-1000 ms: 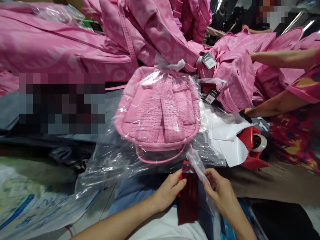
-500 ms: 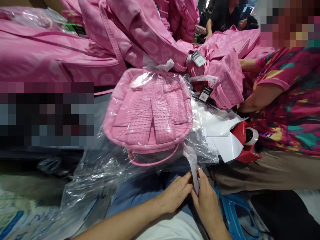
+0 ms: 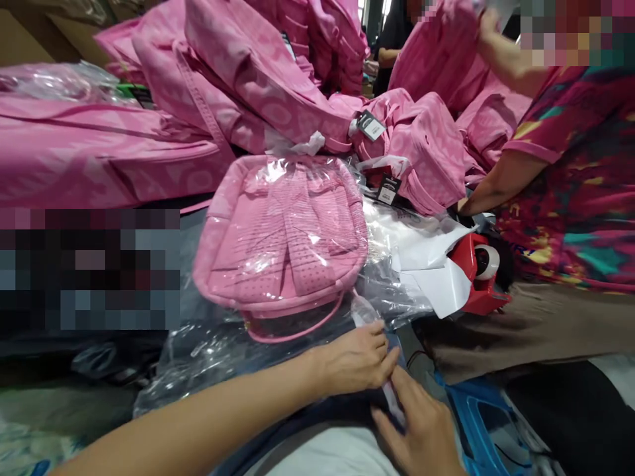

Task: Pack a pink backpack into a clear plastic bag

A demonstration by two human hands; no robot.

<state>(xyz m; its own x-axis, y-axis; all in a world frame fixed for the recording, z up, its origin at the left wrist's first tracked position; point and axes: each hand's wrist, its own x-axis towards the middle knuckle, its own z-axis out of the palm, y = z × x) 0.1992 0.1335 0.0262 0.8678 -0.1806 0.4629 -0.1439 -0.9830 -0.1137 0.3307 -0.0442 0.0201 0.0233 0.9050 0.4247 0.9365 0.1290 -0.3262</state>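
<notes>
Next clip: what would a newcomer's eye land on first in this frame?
First, the pink backpack wrapped in a clear plastic bag, lying in the middle in front of a heap of unwrapped pink backpacks. Just below it, the left hand and right hand meet at a loose strip of the plastic. At the right sits a red tape dispenser beside a person in a colourful patterned shirt.

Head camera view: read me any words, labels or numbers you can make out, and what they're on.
No text is legible.
Grey hang tag on the pink backpacks: print too small.
Black hang tag beside the bagged backpack: white mark, blurred.
Printed sack, lower left: blurred.
</notes>
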